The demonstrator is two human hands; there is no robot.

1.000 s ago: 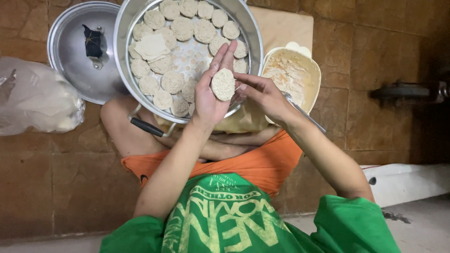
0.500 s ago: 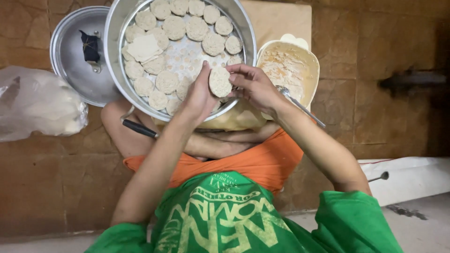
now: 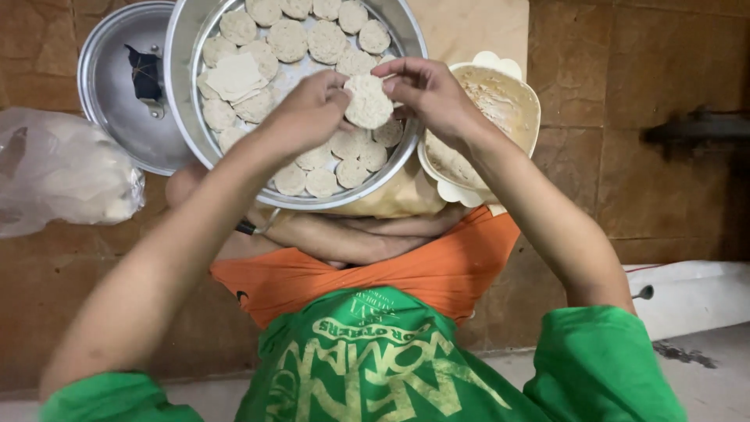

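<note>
A round flat dough disc (image 3: pixel 368 101) is pinched between both my hands above a large metal steamer tray (image 3: pixel 181 117). My left hand (image 3: pixel 308 109) grips its left edge and my right hand (image 3: pixel 426 90) holds its top and right edge. Several similar pale discs (image 3: pixel 287 39) lie side by side in the tray, along with a square paper sheet (image 3: pixel 234 76). My crossed legs in orange shorts sit just below the tray.
A metal lid (image 3: pixel 117 94) with a dark knob lies upside down left of the tray. A clear plastic bag (image 3: pixel 62 176) rests further left. A cream scalloped bowl (image 3: pixel 500 101) stands right of the tray on a wooden board (image 3: pixel 476 27). The floor is brown tile.
The disc lay flat on my open left palm. Now both hands pinch it by its edges, slightly higher over the tray.
</note>
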